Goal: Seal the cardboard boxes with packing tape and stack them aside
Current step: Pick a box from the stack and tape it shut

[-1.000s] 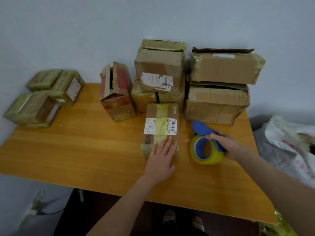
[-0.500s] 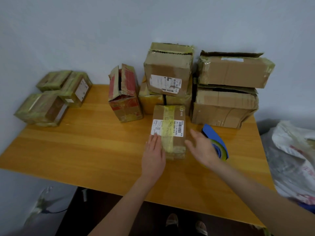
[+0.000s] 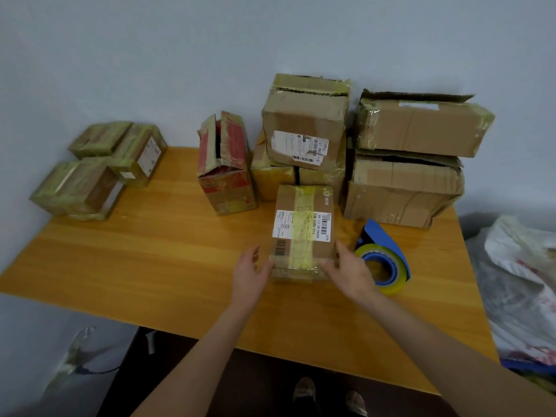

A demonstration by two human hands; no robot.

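At the middle of the wooden counter (image 3: 150, 254), a small taped cardboard box (image 3: 302, 233) with a white shipping label lies flat. The left hand (image 3: 251, 270) and right hand (image 3: 350, 273) flank its near end, fingers fairly straight against its sides. A blue tape dispenser (image 3: 383, 263) stands just beside the right hand.

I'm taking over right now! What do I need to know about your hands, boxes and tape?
Left hand: open, fingers against the left side of the small brown cardboard box with a white label.
Right hand: open, at its near right corner.
Blue tape dispenser with yellowish roll: on the wooden table, right of that box, unheld.
Done: tape runs along this box's top; three taped small boxes sit far left.
Left: stack this box aside; seal the red open-flapped cardboard box.
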